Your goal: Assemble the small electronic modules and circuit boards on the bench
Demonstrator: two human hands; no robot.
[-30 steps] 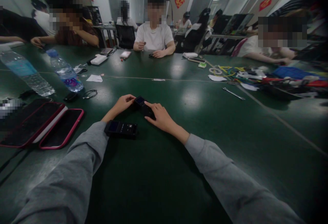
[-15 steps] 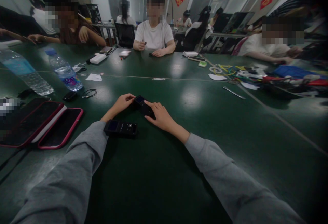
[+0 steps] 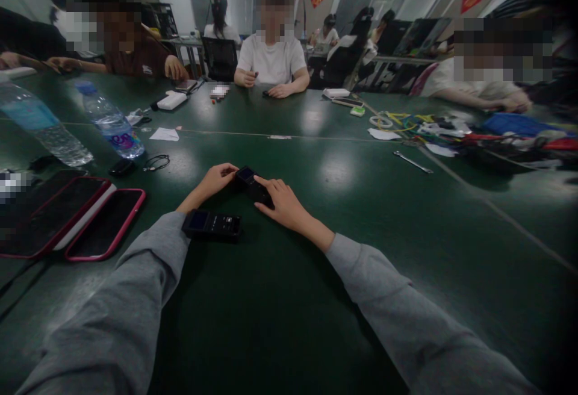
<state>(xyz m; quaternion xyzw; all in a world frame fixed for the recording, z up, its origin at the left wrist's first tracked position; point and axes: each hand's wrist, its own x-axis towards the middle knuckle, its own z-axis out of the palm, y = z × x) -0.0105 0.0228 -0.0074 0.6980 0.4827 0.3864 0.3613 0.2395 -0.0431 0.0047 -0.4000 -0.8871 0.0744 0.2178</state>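
A small black handheld device with a dark screen lies slantwise on the green table, between my hands. My left hand grips its far left end with fingers and thumb closed together. On its near right end rests my right hand, thumb along the near side and index finger on the face just below the screen; the other fingers partly cover it. A second black device with a screen and small buttons sits closer to me, right against my left sleeve cuff, with neither hand's fingers on it.
To the left are a phone in a pink-red case, a dark red folding case and two water bottles. A wrench lies right of my hands, near a heap of cables. Other people sit around the table.
My hands and both black devices keep their places. The view has shifted very slightly. The person at the far left has lowered a hand toward the table.
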